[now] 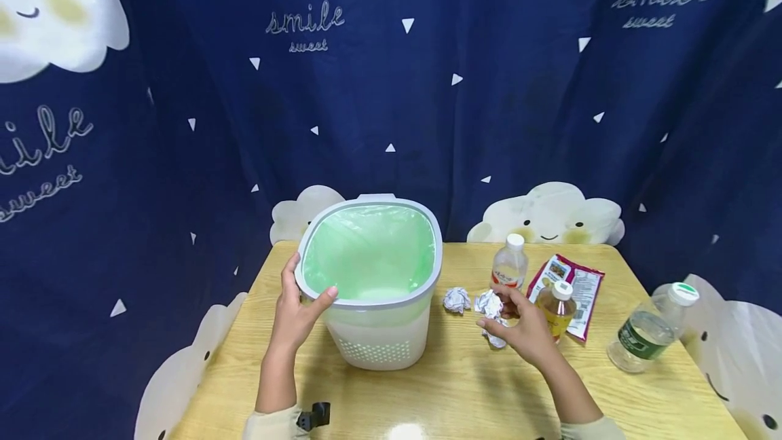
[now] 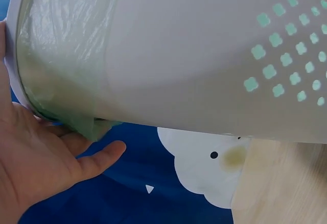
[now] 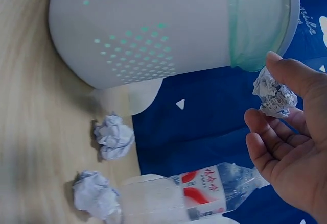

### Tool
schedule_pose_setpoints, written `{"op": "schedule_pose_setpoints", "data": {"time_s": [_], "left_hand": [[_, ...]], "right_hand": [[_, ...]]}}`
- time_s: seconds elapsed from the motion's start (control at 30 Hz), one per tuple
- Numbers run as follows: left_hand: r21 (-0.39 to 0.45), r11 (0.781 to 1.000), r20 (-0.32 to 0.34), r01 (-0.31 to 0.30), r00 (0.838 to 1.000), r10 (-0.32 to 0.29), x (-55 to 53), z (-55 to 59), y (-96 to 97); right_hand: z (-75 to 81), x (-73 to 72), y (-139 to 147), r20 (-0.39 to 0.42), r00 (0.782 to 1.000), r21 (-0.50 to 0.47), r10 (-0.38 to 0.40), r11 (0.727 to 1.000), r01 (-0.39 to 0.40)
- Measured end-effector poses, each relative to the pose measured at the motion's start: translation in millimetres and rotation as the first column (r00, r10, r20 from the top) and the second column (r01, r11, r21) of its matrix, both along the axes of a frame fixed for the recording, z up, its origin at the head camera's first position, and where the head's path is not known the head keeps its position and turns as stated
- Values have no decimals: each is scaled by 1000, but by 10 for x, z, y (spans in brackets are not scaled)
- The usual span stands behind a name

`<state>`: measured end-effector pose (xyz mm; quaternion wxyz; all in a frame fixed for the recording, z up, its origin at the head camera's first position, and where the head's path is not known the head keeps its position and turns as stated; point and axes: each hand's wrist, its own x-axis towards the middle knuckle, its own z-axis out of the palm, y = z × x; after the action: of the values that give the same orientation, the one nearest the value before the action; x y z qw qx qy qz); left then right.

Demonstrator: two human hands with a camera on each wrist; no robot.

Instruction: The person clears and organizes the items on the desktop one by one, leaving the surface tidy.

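Observation:
A light grey trash bin (image 1: 381, 345) lined with a green plastic bag (image 1: 366, 250) stands on the table. My left hand (image 1: 296, 318) holds the bin's rim at its left front, thumb over the edge; in the left wrist view the other fingers lie along the outside, by the overhanging bag. To the right of the bin, my right hand (image 1: 525, 328) pinches a crumpled paper ball (image 3: 276, 94) between thumb and fingers, off the table. Two more paper balls lie on the table, one near the bin (image 1: 457, 299) and another under the right hand (image 1: 496, 339).
Behind the right hand stands a clear bottle with a red-and-white label (image 1: 510, 263). A bottle with a yellow label (image 1: 557, 307) stands by a red snack packet (image 1: 580, 284). Farther right is a larger green-labelled bottle (image 1: 647, 331). A dark blue curtain (image 1: 379, 87) hangs behind the table.

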<state>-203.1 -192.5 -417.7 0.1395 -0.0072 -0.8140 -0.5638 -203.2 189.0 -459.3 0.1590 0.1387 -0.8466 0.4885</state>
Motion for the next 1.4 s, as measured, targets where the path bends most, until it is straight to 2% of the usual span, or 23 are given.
{"op": "schedule_pose_setpoints", "data": {"time_s": [0.27, 0.43, 0.67, 0.83, 1.1, 1.4], "left_hand": [[70, 997, -42, 33, 999, -30, -11, -45, 37], [97, 994, -54, 43, 998, -38, 7, -79, 44], [66, 998, -28, 22, 999, -21, -1, -84, 32], [58, 998, -8, 20, 1000, -19, 7, -82, 24], [56, 998, -7, 18, 1000, -17, 14, -82, 17], [72, 997, -29, 23, 999, -21, -6, -66, 6]], "right_hand": [[239, -58, 63, 51, 997, 15, 51, 999, -52], [364, -104, 75, 83, 995, 37, 56, 998, -59], [554, -194, 49, 27, 998, 144, 61, 987, -64], [711, -258, 27, 26, 996, 155, 87, 984, -90], [949, -409, -41, -46, 991, 154, 129, 981, -120], [1211, -602, -99, -12, 986, 196, 168, 967, -162]]}}
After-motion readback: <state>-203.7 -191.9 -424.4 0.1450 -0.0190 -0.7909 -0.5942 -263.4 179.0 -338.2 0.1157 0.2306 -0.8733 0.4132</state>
